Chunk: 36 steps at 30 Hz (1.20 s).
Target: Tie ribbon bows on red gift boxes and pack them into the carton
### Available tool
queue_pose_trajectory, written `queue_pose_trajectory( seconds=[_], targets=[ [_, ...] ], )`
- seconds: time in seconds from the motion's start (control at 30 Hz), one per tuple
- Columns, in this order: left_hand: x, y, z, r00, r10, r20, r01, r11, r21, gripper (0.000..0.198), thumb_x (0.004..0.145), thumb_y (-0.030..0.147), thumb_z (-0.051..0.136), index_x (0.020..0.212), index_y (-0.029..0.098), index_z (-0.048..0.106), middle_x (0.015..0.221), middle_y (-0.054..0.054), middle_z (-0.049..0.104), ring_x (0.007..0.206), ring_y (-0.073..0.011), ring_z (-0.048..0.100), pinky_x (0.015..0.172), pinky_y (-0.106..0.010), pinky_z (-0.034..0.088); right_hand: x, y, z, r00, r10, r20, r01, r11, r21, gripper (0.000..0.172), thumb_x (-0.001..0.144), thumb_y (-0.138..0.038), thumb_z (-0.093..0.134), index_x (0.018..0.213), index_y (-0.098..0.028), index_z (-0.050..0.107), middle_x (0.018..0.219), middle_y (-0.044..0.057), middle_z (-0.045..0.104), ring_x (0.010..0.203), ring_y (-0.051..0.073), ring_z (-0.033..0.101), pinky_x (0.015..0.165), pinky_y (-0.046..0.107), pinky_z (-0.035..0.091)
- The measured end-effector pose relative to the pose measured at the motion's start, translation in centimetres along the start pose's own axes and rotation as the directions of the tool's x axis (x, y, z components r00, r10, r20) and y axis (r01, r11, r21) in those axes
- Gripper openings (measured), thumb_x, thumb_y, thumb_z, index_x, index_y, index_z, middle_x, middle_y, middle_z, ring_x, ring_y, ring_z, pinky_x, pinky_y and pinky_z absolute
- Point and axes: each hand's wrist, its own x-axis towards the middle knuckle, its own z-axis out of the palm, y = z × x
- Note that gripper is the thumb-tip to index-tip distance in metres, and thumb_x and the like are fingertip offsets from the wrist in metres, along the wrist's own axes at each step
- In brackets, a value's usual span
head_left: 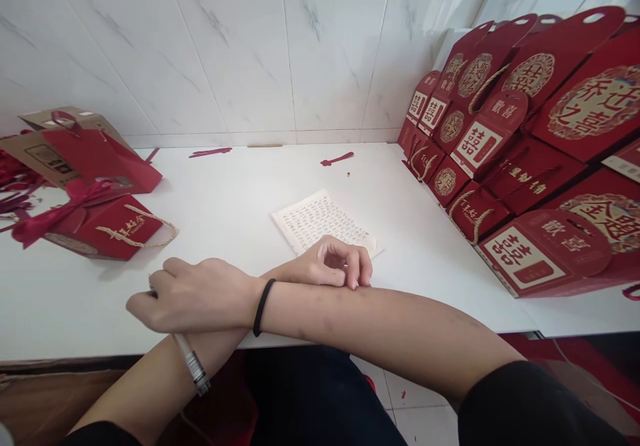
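My forearms are crossed near the table's front edge, the right one lying over the left. My right hand (195, 293) is at the left, its fingers closed round a pen (193, 365). The pen's clear barrel sticks out below the hand, tilted down across my left forearm; its other end is hidden. A black band (263, 307) circles my right wrist. My left hand (337, 264) reaches out to the right, fingers loosely curled and slightly apart, fingertips touching my right forearm. Just behind it lies a sheet of paper (320, 223) covered with handwriting, its near edge partly covered by the hand.
Red gift boxes (530, 166) with gold and white characters stand stacked on the right. On the left are a red box (125, 229) with a rope handle and ribbon, and a red-and-brown box (117, 159). Red strips (213, 152) lie along the tiled wall (240, 46) on the white table (220, 213).
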Motion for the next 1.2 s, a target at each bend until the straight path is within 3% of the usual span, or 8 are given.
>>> queue_pose_trajectory(
  seconds=[0.1,0.3,0.5,0.8,0.93,1.07,1.2],
  targets=[
    [0.0,0.1,0.2,1.0,-0.012,-0.011,0.012,1.0,0.003,0.007,0.069,0.011,0.06,0.063,0.013,0.064,0.084,-0.005,0.057,0.077,-0.014,0.056,0.073,-0.028,0.043,-0.2,0.0,0.0,1.0,0.005,0.008,-0.005,1.0,0.004,0.027,0.087,0.0,0.035,0.088,-0.015,0.057,0.078,0.006,0.053,0.077,0.021,0.051,0.055,0.031,0.048],
    [0.5,0.5,-0.2,0.997,-0.028,0.069,0.027,1.0,0.014,0.015,0.073,0.018,0.059,0.082,0.015,0.071,0.094,-0.007,0.061,0.086,-0.0164,0.057,0.079,-0.029,0.042,-1.1,0.8,-0.6,0.998,0.02,0.065,-0.021,1.0,0.007,0.026,0.089,-0.002,0.035,0.094,-0.016,0.057,0.083,0.006,0.053,0.078,0.02,0.049,0.055,0.03,0.047],
    [0.7,-0.1,-1.5,0.998,-0.029,0.057,0.031,0.999,-0.045,0.022,0.062,0.013,0.053,0.073,0.013,0.072,0.089,-0.008,0.063,0.081,-0.0177,0.058,0.074,-0.029,0.043,-2.0,1.8,-0.8,0.997,0.054,0.054,-0.053,0.999,-0.014,0.026,0.09,-0.002,0.034,0.093,-0.015,0.056,0.081,0.005,0.051,0.076,0.019,0.047,0.052,0.027,0.042],
    [0.7,0.1,-1.3,0.997,-0.062,0.048,0.062,0.998,-0.012,0.029,0.054,0.009,0.05,0.072,0.014,0.072,0.091,-0.006,0.061,0.079,-0.016,0.056,0.071,-0.027,0.044,-2.5,1.7,-0.9,0.998,0.04,0.048,-0.04,0.999,0.004,0.025,0.091,-0.002,0.035,0.091,-0.016,0.056,0.079,0.004,0.051,0.074,0.017,0.046,0.049,0.024,0.034],
    [0.5,0.0,-1.2,0.998,-0.056,-0.01,0.055,0.998,-0.035,0.028,0.051,0.005,0.047,0.062,0.014,0.07,0.087,-0.006,0.06,0.077,-0.0156,0.056,0.069,-0.028,0.045,-2.5,1.7,-0.9,0.998,0.04,0.04,-0.041,0.999,0.011,0.024,0.091,-0.002,0.036,0.09,-0.016,0.056,0.079,0.004,0.051,0.073,0.017,0.045,0.049,0.023,0.034],
    [0.5,0.0,-1.1,0.998,0.004,-0.057,-0.006,0.999,-0.047,0.02,0.055,0.001,0.049,0.052,0.013,0.066,0.084,-0.005,0.058,0.078,-0.0166,0.059,0.077,-0.033,0.046,-2.6,1.6,-1.0,0.998,0.037,0.047,-0.037,0.999,0.016,0.028,0.091,-0.001,0.033,0.09,-0.016,0.056,0.079,0.004,0.051,0.073,0.017,0.046,0.049,0.024,0.034],
    [0.6,-0.2,-1.2,0.995,0.086,-0.052,-0.087,0.996,-0.019,0.021,0.058,0.0,0.052,0.051,0.014,0.067,0.083,-0.005,0.057,0.075,-0.0124,0.054,0.081,-0.033,0.046,-2.6,1.6,-1.0,0.998,0.039,0.043,-0.039,0.999,0.017,0.027,0.091,-0.001,0.033,0.09,-0.016,0.056,0.079,0.004,0.052,0.074,0.016,0.046,0.049,0.023,0.034]
  ],
)
